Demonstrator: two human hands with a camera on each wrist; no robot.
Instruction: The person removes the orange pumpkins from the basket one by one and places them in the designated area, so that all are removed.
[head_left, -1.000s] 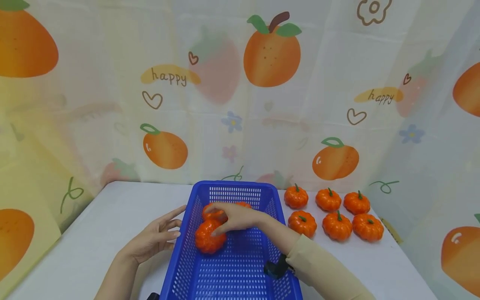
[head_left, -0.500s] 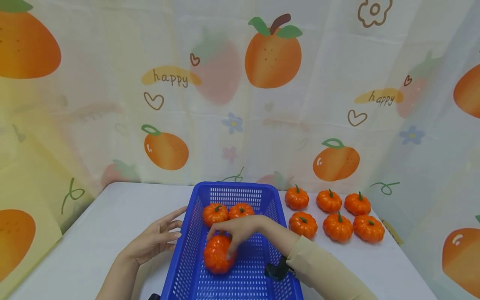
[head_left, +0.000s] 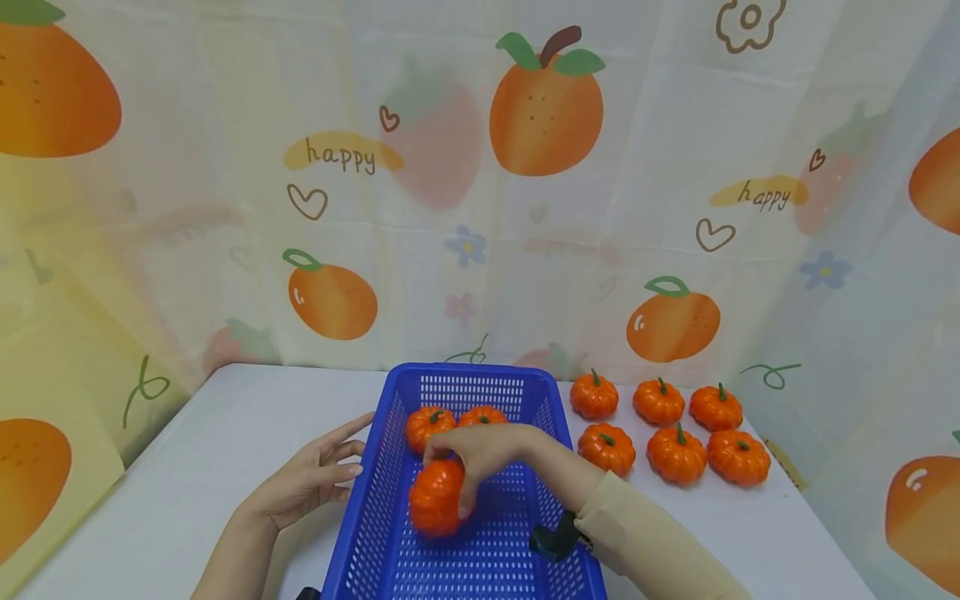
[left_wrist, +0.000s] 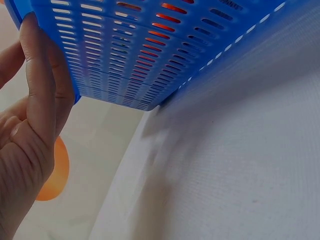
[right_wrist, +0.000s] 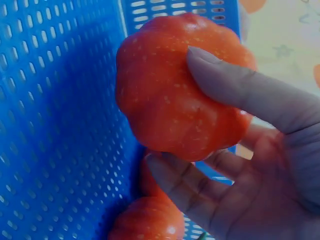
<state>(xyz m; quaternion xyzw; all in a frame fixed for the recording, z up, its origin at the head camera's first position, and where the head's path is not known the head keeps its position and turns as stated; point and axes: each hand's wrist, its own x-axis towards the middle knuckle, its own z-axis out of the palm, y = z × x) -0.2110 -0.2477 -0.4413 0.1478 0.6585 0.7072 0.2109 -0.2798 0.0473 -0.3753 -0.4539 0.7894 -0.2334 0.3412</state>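
Altogether nine pumpkins, one in fingers

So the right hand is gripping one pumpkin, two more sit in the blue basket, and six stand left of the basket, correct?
Wrong side: the head view shows the six pumpkins to the right of the blue basket. The rest is correct: the right hand grips one pumpkin, and two more sit in the basket.

Nine glossy orange, ribbed, round pumpkins showed, three lower centre and six lower right, with one blue perforated plastic basket lower centre.
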